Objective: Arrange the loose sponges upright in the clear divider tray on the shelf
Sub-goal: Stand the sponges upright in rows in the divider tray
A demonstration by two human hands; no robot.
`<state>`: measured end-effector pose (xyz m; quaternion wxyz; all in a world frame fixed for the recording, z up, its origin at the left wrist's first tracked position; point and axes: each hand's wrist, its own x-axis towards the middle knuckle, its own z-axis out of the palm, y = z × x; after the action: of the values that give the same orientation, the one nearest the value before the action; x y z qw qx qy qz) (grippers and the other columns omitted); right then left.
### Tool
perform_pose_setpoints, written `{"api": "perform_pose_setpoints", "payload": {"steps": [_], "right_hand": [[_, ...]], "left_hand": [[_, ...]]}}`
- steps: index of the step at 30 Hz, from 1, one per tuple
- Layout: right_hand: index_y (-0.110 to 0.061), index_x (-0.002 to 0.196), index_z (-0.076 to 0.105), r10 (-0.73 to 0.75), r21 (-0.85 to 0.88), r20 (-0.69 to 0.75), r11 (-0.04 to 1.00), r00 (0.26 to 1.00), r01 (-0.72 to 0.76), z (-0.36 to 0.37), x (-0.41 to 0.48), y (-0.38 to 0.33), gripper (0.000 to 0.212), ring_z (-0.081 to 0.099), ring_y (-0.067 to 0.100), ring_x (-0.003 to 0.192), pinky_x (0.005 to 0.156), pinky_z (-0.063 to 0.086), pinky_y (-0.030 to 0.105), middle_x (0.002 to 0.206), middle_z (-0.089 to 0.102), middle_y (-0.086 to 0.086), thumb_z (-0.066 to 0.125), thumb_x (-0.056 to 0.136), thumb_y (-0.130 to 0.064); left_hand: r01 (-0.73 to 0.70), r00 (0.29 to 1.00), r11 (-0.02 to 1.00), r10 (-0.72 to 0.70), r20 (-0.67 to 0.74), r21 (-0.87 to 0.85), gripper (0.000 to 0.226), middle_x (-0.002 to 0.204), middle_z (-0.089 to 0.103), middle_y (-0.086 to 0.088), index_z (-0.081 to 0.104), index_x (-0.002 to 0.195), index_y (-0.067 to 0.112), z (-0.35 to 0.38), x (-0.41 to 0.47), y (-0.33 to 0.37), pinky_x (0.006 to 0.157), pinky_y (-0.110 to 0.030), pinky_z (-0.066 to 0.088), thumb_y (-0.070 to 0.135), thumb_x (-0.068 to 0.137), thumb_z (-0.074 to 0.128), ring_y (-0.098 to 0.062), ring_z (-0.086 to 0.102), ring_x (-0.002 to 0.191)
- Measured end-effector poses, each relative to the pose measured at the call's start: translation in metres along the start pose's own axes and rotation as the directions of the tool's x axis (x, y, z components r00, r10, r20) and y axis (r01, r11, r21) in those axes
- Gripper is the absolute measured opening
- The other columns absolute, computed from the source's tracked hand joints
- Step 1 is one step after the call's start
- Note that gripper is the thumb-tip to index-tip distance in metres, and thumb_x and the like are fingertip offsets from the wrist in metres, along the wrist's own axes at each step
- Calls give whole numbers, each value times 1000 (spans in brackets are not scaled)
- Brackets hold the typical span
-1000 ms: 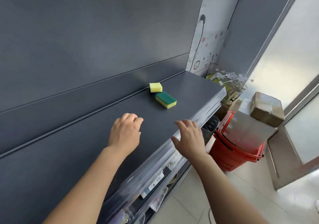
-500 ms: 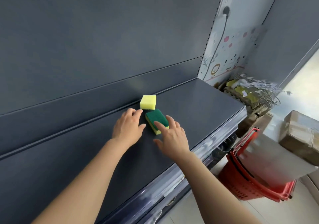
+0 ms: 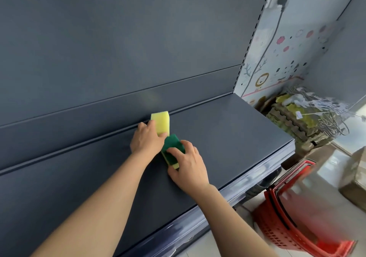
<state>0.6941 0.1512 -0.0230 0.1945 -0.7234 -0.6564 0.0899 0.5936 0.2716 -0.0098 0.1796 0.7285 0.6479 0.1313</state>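
Observation:
Two sponges lie on the dark grey shelf (image 3: 227, 138) near its back wall. My left hand (image 3: 147, 139) holds the yellow sponge (image 3: 161, 122), which stands on end against the back ledge. Just in front of it, my right hand (image 3: 187, 163) grips the green-topped sponge (image 3: 171, 150) with fingers over its top and thumb at its near yellow edge. The two sponges touch or nearly touch. No clear divider tray shows in this view.
A red shopping basket (image 3: 303, 223) holding a white box sits on the floor to the right below the shelf. Stacked egg cartons and wire hooks (image 3: 301, 118) pile up past the shelf's right end. A cardboard box (image 3: 354, 179) stands at far right.
Both hands moved forward from the shelf's front to the sponges. The left hand took hold of the yellow sponge and stood it on end; the right hand closed over the green one.

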Motion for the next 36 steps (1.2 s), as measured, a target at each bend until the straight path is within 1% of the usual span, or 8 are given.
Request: {"api": "perform_pose_setpoints", "payload": {"steps": [3,9,13,16,22,26,31,36], "right_hand": [[-28,122,59,-4,35,-9,999,1000,4,-5,4,6,45,46,30,111,92,39,31,137,40,7,57,77,-25],[-26,115,64,-11,78,-25,997,1000,13,-6,5,15,44,50,30,106,88,43,34,133,46,7,59,72,-25],[-26,111,65,13,93,-52,996,999,-8,-8,5,25,41,50,29,107,88,43,34,131,48,6,60,70,-25],[-26,108,66,34,117,-81,993,996,-24,-11,6,30,39,50,28,108,90,42,33,130,49,6,60,69,-26],[-24,110,67,138,349,-221,936,966,-54,-13,12,18,39,50,18,109,85,41,24,124,52,-2,52,75,-33],[-22,112,59,153,522,-284,853,946,19,-18,23,1,30,54,11,92,79,45,27,102,59,-9,55,87,-39],[-29,108,51,191,715,-207,699,960,15,-18,35,-28,24,50,3,67,62,40,24,82,57,-18,59,89,-43],[-33,107,43,75,779,-106,625,991,36,-8,33,-79,28,53,-3,76,64,44,22,95,56,-18,62,87,-40]], "left_hand": [[42,999,997,-43,-21,-60,41,124,53,-10,47,124,18,4,5,1,83,-40,43,39,90,54,-30,48,114],[165,986,986,-165,-19,-25,81,122,54,-9,52,119,15,6,13,18,87,-41,44,78,68,50,-30,48,116],[203,979,977,-200,-42,68,75,126,53,-10,47,120,10,6,19,18,87,-41,43,56,66,71,-30,47,119],[277,961,959,-277,4,-56,67,124,53,-13,39,114,7,6,22,10,81,-40,46,30,65,78,-33,49,115],[319,944,874,-258,205,-367,58,117,59,-8,55,111,11,-5,13,-15,89,-39,49,26,63,85,-27,56,105],[259,965,714,-225,137,-651,34,111,62,-3,54,102,22,-20,-15,-34,73,-33,47,23,77,77,-18,58,93],[209,971,602,-220,91,-770,19,101,64,5,55,106,26,-47,-63,-69,56,-28,39,32,89,62,-11,56,82],[192,956,569,-293,21,-800,25,102,65,5,56,114,24,-78,-113,-119,59,-28,42,37,94,53,-13,57,83]]}}
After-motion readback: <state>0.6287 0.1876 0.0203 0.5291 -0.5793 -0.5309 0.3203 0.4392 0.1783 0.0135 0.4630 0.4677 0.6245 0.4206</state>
